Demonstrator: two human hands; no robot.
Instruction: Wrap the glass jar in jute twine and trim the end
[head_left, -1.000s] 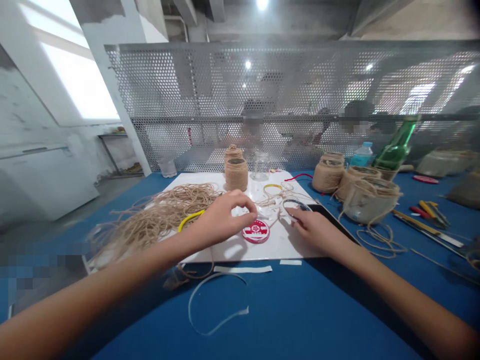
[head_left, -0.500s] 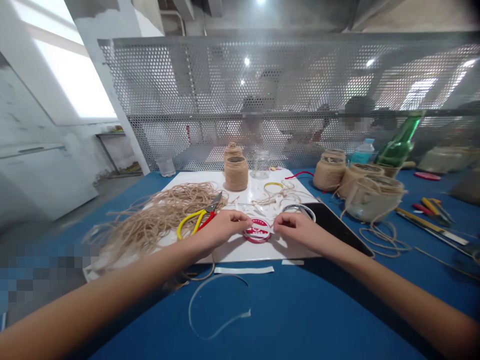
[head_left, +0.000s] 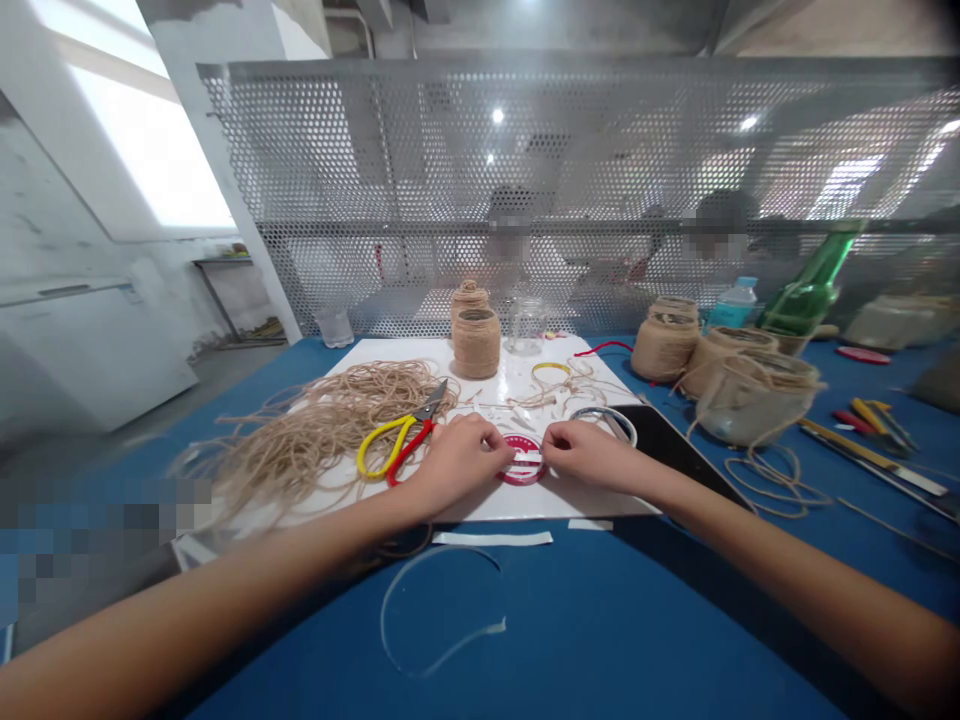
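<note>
A short white strip (head_left: 527,457) spans the gap between my two hands, low over a round red-and-white disc (head_left: 520,475) on the white board (head_left: 480,508). My left hand (head_left: 466,458) is closed in a pinch at the strip's left end. At its right end, the fingers of my right hand (head_left: 589,456) are pinched together. I cannot tell whether the strip touches the disc. Scissors (head_left: 411,440) with one yellow and one red handle lie just left of my left hand. Behind my right hand is a pale ring (head_left: 630,428), partly hidden.
Loose twine (head_left: 330,420) is heaped on the left. Twine-wrapped jars (head_left: 477,345) and a clear glass jar (head_left: 529,325) stand behind. To the right are a black flat object (head_left: 675,450), a partly wrapped jar (head_left: 750,405) and a green bottle (head_left: 814,285). A longer white strip (head_left: 491,539) lies in front.
My right hand came away from the ring towards my left hand, and the white strip appeared between them over the disc. My left hand shifted, uncovering the scissors. The hands are now slightly closer together.
</note>
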